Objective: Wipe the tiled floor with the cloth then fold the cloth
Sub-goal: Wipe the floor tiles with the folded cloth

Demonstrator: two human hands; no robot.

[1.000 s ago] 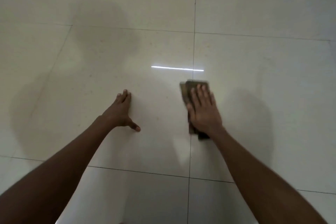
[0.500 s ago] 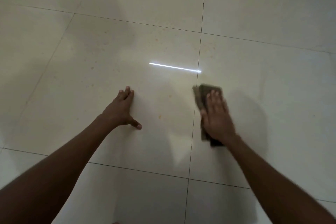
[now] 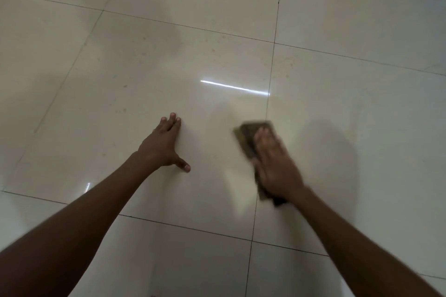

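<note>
— What is seen around the hands?

— A glossy cream tiled floor (image 3: 120,84) is seen, crossed by dark grout lines (image 3: 271,75). A thin bright streak of reflected light (image 3: 235,88) is caught at about 12 o'clock from the cloth, and soft shadows are cast at 11 and 3 o'clock. Nothing is seen lying in the cloth's way.

— And the cloth itself?

— The dark brownish cloth (image 3: 246,136), folded into a pad, is pressed flat to the floor under the right hand (image 3: 277,166), astride a grout line. The fingers are laid out straight over it, not curled. The left hand (image 3: 161,146) is planted flat on the tile at 9 o'clock from the cloth, fingers extended, thumb spread, nothing held.

— What is hard to make out?

— The right hand and cloth are blurred; the cloth's middle is hidden beneath the palm.
</note>
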